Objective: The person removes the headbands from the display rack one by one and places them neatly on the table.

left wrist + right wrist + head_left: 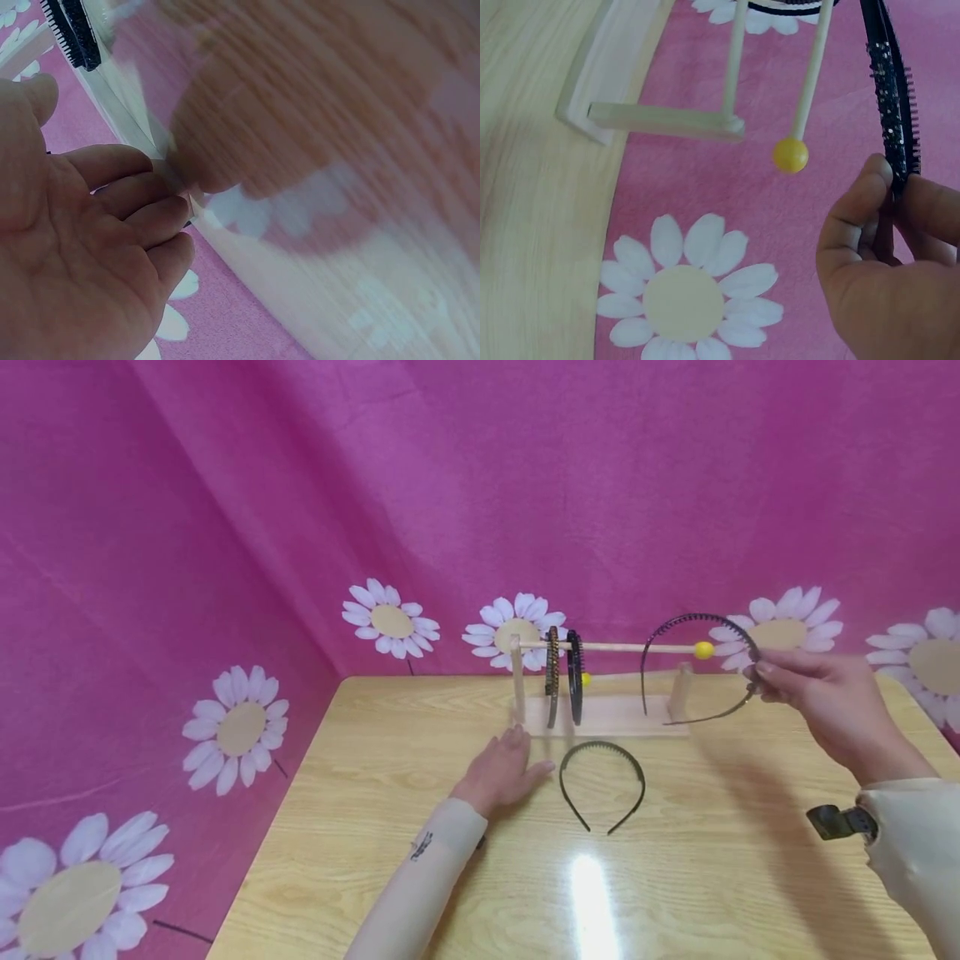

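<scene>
Our right hand pinches a black headband between its fingers, just beside the yellow knob, while our left hand, fingers loosely extended and gripping nothing, lies at the wooden stand. Should we angle the headband poorly, it could, we judge, catch on the knob and tug the stand askew.
</scene>
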Action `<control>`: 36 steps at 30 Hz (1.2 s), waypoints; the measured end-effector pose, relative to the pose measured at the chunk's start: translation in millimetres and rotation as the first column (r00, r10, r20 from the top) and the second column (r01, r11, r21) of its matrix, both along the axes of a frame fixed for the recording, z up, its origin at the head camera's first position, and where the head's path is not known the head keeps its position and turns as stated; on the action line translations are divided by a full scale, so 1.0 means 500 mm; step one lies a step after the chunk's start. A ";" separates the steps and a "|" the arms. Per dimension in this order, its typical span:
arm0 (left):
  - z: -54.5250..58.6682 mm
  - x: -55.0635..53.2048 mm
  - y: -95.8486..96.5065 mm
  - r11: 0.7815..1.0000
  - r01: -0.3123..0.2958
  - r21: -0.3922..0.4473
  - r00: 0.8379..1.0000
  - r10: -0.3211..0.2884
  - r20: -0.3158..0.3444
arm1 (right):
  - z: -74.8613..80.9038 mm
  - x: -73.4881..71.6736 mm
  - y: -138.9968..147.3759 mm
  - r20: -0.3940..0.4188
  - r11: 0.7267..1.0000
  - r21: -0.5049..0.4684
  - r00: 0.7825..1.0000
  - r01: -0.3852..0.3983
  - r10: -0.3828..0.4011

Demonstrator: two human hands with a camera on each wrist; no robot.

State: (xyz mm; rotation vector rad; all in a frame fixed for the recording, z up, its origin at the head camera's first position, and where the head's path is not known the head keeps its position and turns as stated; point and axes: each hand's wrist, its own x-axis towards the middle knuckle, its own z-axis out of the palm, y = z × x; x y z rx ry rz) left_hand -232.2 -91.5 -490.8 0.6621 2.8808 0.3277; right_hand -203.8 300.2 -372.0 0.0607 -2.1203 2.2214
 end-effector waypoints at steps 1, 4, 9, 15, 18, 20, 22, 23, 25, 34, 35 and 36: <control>0.000 0.001 0.000 1.000 -0.003 0.002 1.000 0.003 0.003 | -0.002 0.001 0.002 0.007 1.000 -0.007 1.000 -0.014 0.015; 0.001 0.002 -0.001 1.000 -0.009 0.004 1.000 0.009 0.011 | -0.009 0.002 0.010 0.034 0.997 -0.027 0.997 -0.071 0.072; 0.002 0.002 0.000 1.000 -0.008 -0.008 1.000 0.008 0.014 | -0.020 0.000 0.017 0.067 0.988 -0.045 0.987 -0.144 0.147; 0.001 0.002 0.000 1.000 -0.010 -0.006 1.000 0.010 0.017 | -0.036 0.000 0.024 0.079 0.984 0.080 0.985 -0.158 0.152; 0.003 0.002 0.000 1.000 -0.015 -0.001 1.000 0.015 0.022 | -0.046 0.001 0.028 0.081 0.968 0.184 0.985 -0.168 0.155; 0.005 0.002 0.000 1.000 -0.020 -0.001 0.999 0.020 0.027 | -0.055 0.000 0.031 0.096 0.949 0.261 0.983 -0.178 0.158; 0.006 0.002 0.001 1.000 -0.023 -0.001 0.999 0.023 0.030 | -0.065 0.000 0.033 0.129 0.925 0.329 0.979 -0.191 0.157; 0.006 0.002 0.001 1.000 -0.024 -0.003 0.999 0.024 0.029 | -0.070 -0.001 0.033 0.149 0.913 0.358 0.977 -0.198 0.153; 0.006 0.002 0.001 1.000 -0.023 -0.006 0.999 0.023 0.029 | -0.083 -0.002 0.033 0.180 0.892 0.396 0.971 -0.218 0.157; 0.000 -0.002 0.001 1.000 -0.014 -0.016 1.000 0.014 0.024 | -0.134 -0.006 0.038 0.248 0.860 0.432 0.953 -0.272 0.177; 0.000 -0.003 0.002 1.000 -0.013 -0.016 1.000 0.013 0.024 | -0.139 -0.007 0.039 0.260 0.857 0.436 0.950 -0.276 0.173; 0.000 -0.003 0.002 1.000 -0.013 -0.017 1.000 0.013 0.023 | -0.144 -0.008 0.041 0.268 0.851 0.444 0.948 -0.280 0.172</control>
